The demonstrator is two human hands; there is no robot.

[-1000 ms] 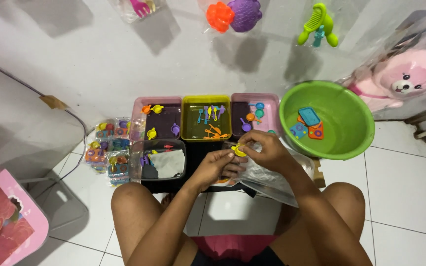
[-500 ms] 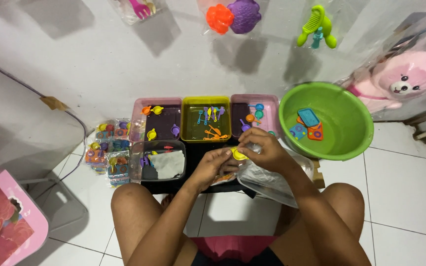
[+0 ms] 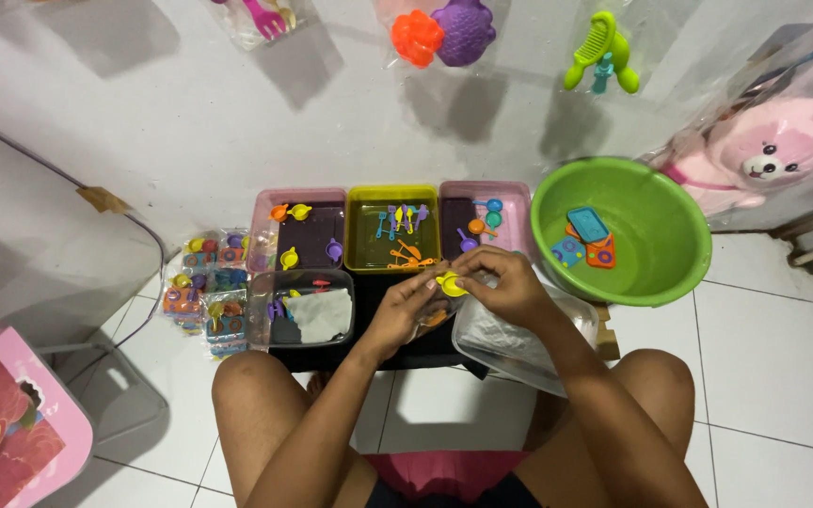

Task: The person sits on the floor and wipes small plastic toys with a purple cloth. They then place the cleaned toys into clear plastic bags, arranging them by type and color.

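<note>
1. Knees and forearms of the seated person fill the bottom of the view, above a white tiled floor [image 3: 764,367]
2. Left hand [image 3: 405,306] and right hand [image 3: 505,282] meet just beyond the knees, both pinching a small yellow toy piece [image 3: 450,282]; the fingers [image 3: 470,266] of each hand are closed onto its edges, so it hangs between the two hands, above the dark trays
3. That piece looks like thin moulded plastic: by my judgement very light, stiff, a little slick, best held by its rim with fingertips rather than squeezed
4. Under the right wrist sits a clear plastic tub [image 3: 557,343]; left of the hands a clear container [image 3: 298,306] holds a pale crumpled bag
5. Beyond them stand a row of three trays against the wall: a pink tray [image 3: 265,212], a yellow-green tray [image 3: 359,202] with tiny cutlery, another pink tray [image 3: 519,202]
6. Farther right stands a green basin [image 3: 642,188] with flat coloured toys, and a pink plush bear [image 3: 764,150] in a bag
</note>
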